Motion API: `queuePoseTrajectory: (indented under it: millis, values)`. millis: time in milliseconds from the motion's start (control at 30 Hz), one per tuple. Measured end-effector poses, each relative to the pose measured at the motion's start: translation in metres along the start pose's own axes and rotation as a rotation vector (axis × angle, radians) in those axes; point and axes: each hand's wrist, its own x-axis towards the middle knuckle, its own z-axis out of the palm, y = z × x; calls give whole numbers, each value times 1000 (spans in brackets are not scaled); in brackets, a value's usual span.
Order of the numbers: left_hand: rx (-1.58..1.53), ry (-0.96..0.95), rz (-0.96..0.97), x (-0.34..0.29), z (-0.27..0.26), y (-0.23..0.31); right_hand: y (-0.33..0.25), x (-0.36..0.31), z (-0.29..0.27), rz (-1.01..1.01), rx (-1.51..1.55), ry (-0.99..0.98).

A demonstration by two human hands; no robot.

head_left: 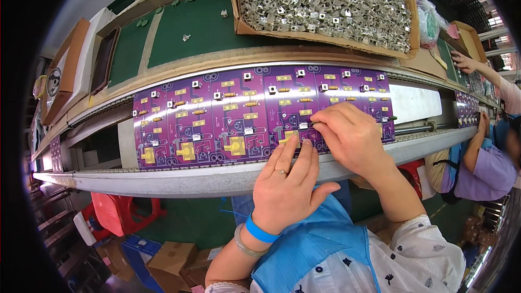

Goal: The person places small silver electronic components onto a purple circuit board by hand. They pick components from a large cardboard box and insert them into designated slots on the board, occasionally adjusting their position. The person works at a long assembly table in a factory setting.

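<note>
Circuit boards in purple, joined in 1 long panel [256, 114], lie across the middle of the frame, carried between the metal rails of a line. Small square silver-and-black parts [247, 76] stand along the panel's upper part, with orange-brown banded components [251, 104] below them and silver blocks [249, 131] lower down, near gold-coloured pads.

Right of centre, the right hand [347, 138] reaches over the panel, thumb and forefinger pinching a small dark part [313, 123] just beside 1 of the silver blocks; the fingers hide most of that part. The left hand [286, 184] is spread, its fingers straight and slightly parted, thumb held out to the side, fingertips at the panel's lower portion. It wears a ring [280, 171]; a blue band [260, 231] and a pale bangle [248, 243] circle the wrist.

At the top of the frame, a cardboard tray [413, 21] is heaped with small metal pieces [325, 0]. To its left, 2 similar pieces and several green discs [142, 23] lie on the green worktop [201, 32]. A clear plastic bag [427, 24] sits to the tray's right.

At the right edge, a co-worker's purple sleeve [488, 173] shows beside the line, and another person's hand [464, 62] reaches in higher up. Lower left holds a red stool [108, 212] and cardboard boxes [171, 263].
</note>
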Motion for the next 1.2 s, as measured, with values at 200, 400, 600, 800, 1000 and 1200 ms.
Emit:
queuePoseTrajectory:
  millis: [200, 400, 600, 800, 1000, 1200]
  values:
    - [-3, 18, 8, -1, 1, -2, -2, 1, 2, -32, -40, -21]
    - [1, 6, 4, -1, 0, -2, 1, -1, 7, -128, -103, 6]
    - [-1, 20, 7, 1, 0, 1, 1, -5, 5, -92, -92, 13]
    - [8, 31, 6, 1, -2, 2, -3, -5, -34, 17, -80, 103]
    - [4, 38, 6, 0, -2, 4, 29, -26, -66, 97, -133, 45]
    - [15, 42, 11, 2, -1, 6, 36, -35, -62, 97, -125, -1]
